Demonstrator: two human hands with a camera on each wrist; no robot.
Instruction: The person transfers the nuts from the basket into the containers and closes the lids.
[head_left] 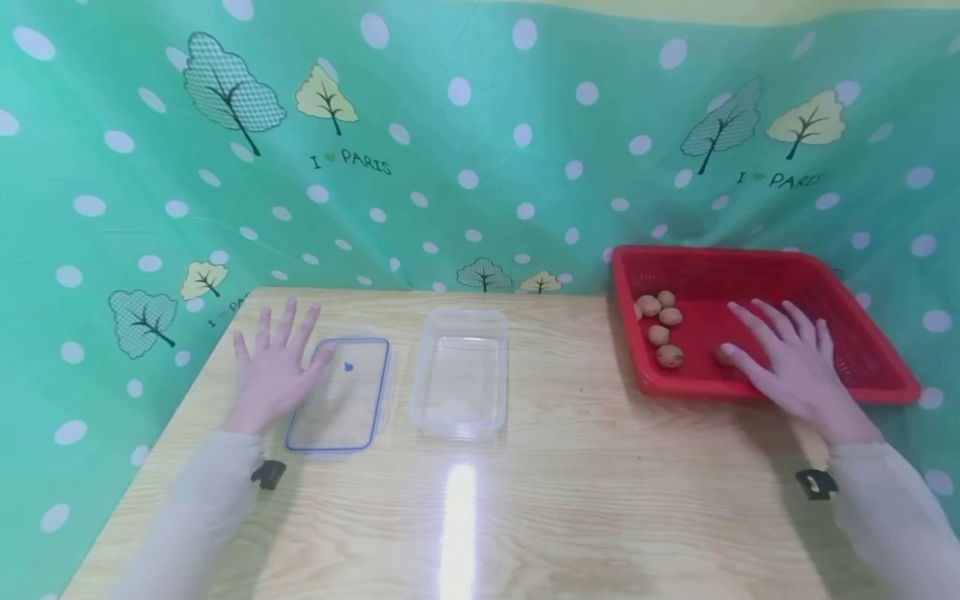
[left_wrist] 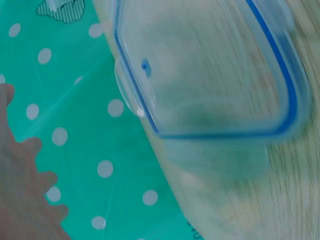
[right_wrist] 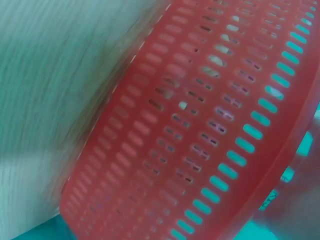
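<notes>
My left hand point(head_left: 272, 373) is spread with straight fingers at the left side of a clear lid with a blue seal point(head_left: 337, 408); its thumb overlaps the lid's upper left corner in the head view. In the left wrist view the lid point(left_wrist: 210, 65) fills the top, with the fingertips at the left edge. Over the near right part of a red plastic basket point(head_left: 888, 390), my right hand point(head_left: 797, 375) has its fingers spread and holds nothing. Several walnuts point(head_left: 670, 357) lie in the basket's left part, and another point(head_left: 724, 356) is partly hidden by the right thumb.
A clear rectangular container point(head_left: 459, 383), without a cover, stands between the lid and the basket on the wooden table point(head_left: 570, 500). A green dotted curtain point(head_left: 420, 125) hangs behind the table and along its left side. The basket's slotted wall point(right_wrist: 150, 115) fills the right wrist view.
</notes>
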